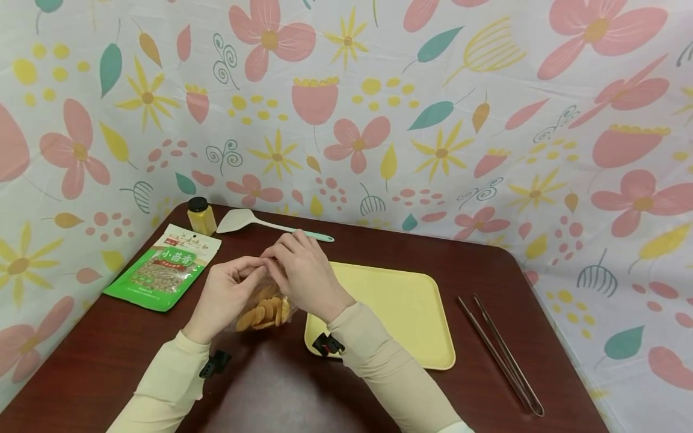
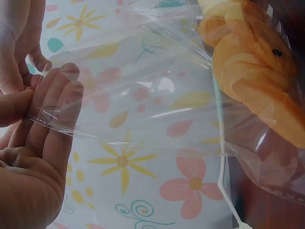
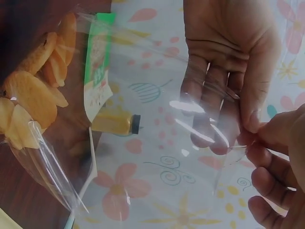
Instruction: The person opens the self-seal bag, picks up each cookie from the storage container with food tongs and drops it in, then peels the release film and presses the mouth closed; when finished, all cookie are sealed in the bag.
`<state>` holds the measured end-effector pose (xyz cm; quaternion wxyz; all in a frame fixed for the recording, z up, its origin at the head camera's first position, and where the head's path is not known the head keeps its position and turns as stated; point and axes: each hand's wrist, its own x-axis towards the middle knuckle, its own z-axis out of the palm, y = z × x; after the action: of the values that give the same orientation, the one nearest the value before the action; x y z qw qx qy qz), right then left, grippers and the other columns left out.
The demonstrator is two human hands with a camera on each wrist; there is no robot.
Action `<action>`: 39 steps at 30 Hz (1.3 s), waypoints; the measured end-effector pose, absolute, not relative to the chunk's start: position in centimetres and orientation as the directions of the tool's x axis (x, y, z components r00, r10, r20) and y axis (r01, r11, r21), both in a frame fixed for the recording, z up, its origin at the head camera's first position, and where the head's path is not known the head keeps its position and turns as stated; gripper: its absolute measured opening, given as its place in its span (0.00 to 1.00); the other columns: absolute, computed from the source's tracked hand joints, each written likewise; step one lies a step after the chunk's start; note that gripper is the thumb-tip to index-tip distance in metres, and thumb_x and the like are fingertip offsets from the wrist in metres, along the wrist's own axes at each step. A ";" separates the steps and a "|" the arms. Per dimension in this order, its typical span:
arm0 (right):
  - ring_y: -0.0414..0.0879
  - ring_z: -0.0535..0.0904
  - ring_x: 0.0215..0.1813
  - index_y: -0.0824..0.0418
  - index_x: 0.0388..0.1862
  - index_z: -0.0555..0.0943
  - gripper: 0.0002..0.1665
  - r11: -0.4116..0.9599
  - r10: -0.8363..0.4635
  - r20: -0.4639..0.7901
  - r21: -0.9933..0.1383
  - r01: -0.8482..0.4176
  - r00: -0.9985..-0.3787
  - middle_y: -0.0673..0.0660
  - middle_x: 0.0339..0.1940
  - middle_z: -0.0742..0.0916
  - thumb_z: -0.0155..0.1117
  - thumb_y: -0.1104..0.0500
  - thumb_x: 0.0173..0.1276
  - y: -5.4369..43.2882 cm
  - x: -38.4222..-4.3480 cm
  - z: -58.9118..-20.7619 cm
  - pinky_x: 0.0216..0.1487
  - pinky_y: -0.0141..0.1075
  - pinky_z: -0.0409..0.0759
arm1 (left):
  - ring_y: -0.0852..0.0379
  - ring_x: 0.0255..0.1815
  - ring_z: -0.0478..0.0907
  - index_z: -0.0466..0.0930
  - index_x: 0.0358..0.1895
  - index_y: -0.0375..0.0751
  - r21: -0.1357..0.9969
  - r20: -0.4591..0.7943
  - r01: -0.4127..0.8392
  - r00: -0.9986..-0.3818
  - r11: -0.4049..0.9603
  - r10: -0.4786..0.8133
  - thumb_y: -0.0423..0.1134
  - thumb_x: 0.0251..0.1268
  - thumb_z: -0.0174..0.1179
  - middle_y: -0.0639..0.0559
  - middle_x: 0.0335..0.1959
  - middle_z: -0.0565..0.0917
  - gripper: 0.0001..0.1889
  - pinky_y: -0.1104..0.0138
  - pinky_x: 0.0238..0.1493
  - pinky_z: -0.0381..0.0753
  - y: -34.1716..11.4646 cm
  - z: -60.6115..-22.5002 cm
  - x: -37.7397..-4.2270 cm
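A clear plastic bag (image 1: 263, 287) hangs between the two hands over the table. Orange-brown round slices (image 2: 257, 71) lie gathered at its bottom. My left hand (image 1: 224, 294) pinches the bag's top edge between thumb and fingers, with its other fingers behind the film in the right wrist view. Right beside it, my right hand (image 1: 308, 273) pinches the same edge, fingertips meeting the left ones. The film (image 3: 157, 86) above the slices is stretched and see-through. Whether the mouth is parted cannot be made out.
A yellow tray (image 1: 400, 313) lies right of the bag, partly under the right forearm. Metal tongs (image 1: 503, 358) rest farther right. At the back left are a green spice packet (image 1: 162, 270), a black-capped jar (image 1: 201, 216) and a white spatula (image 1: 238, 220). A patterned cloth surrounds the table.
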<state>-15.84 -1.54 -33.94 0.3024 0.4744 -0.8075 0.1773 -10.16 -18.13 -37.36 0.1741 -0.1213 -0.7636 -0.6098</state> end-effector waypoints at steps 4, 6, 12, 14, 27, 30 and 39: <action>0.42 0.71 0.45 0.53 0.39 0.83 0.06 0.496 -0.657 0.658 0.010 -0.868 -0.368 0.45 0.37 0.81 0.59 0.55 0.73 -1.6 -15.8 -34.0 0.48 0.33 0.69 | 0.58 0.35 0.85 0.85 0.45 0.32 0.891 0.414 0.398 -0.910 0.217 -0.030 0.33 0.69 0.60 0.44 0.33 0.88 0.09 0.69 0.35 0.82 -18.1 -37.4 -10.1; 0.43 0.72 0.45 0.53 0.38 0.82 0.07 0.495 -0.656 0.658 0.005 -0.869 -0.370 0.45 0.37 0.81 0.58 0.56 0.73 -1.6 -15.8 -34.1 0.47 0.33 0.69 | 0.57 0.35 0.85 0.85 0.45 0.32 0.893 0.411 0.396 -0.911 0.213 -0.029 0.33 0.69 0.60 0.44 0.33 0.88 0.09 0.68 0.35 0.82 -18.1 -37.4 -10.1; 0.45 0.73 0.44 0.54 0.37 0.82 0.06 0.489 -0.649 0.657 -0.025 -0.872 -0.383 0.47 0.36 0.81 0.57 0.57 0.73 -1.8 -15.9 -34.2 0.46 0.35 0.71 | 0.55 0.34 0.85 0.85 0.45 0.32 0.897 0.399 0.383 -0.916 0.220 -0.035 0.34 0.70 0.60 0.45 0.32 0.88 0.09 0.67 0.34 0.82 -18.1 -37.5 -10.0; 0.45 0.73 0.43 0.55 0.37 0.81 0.06 0.488 -0.645 0.659 -0.033 -0.872 -0.387 0.47 0.36 0.81 0.57 0.58 0.73 -1.8 -15.9 -34.2 0.45 0.35 0.71 | 0.55 0.34 0.85 0.85 0.46 0.32 0.901 0.395 0.379 -0.918 0.213 -0.036 0.34 0.70 0.60 0.44 0.33 0.88 0.10 0.67 0.34 0.82 -18.1 -37.6 -10.0; 0.43 0.70 0.36 0.58 0.39 0.80 0.03 0.442 -0.610 0.686 -0.121 -0.889 -0.397 0.50 0.36 0.81 0.58 0.61 0.72 -1.7 -16.3 -34.4 0.42 0.32 0.68 | 0.56 0.37 0.86 0.86 0.46 0.37 0.913 0.375 0.360 -0.926 0.191 -0.048 0.38 0.68 0.62 0.46 0.33 0.88 0.10 0.67 0.36 0.82 -18.1 -37.9 -10.0; 0.44 0.70 0.36 0.59 0.40 0.79 0.03 0.437 -0.602 0.687 -0.144 -0.888 -0.408 0.50 0.36 0.81 0.58 0.61 0.72 -1.7 -16.3 -34.5 0.41 0.32 0.68 | 0.55 0.37 0.86 0.86 0.45 0.38 0.914 0.373 0.358 -0.926 0.189 -0.050 0.38 0.68 0.62 0.46 0.33 0.88 0.10 0.67 0.36 0.82 -18.0 -37.8 -10.0; 0.42 0.70 0.35 0.58 0.39 0.78 0.03 0.401 -0.563 0.677 -0.277 -0.873 -0.474 0.49 0.34 0.80 0.57 0.62 0.73 -1.7 -16.4 -34.8 0.41 0.32 0.68 | 0.53 0.38 0.86 0.86 0.46 0.37 0.921 0.368 0.358 -0.929 0.153 -0.041 0.38 0.68 0.62 0.46 0.34 0.88 0.10 0.63 0.39 0.84 -17.9 -37.8 -9.9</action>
<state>-16.35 -1.71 -34.81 0.2480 0.4491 -0.7994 0.3127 -9.90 -17.90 -37.80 0.1551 -0.1067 -0.7434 -0.6418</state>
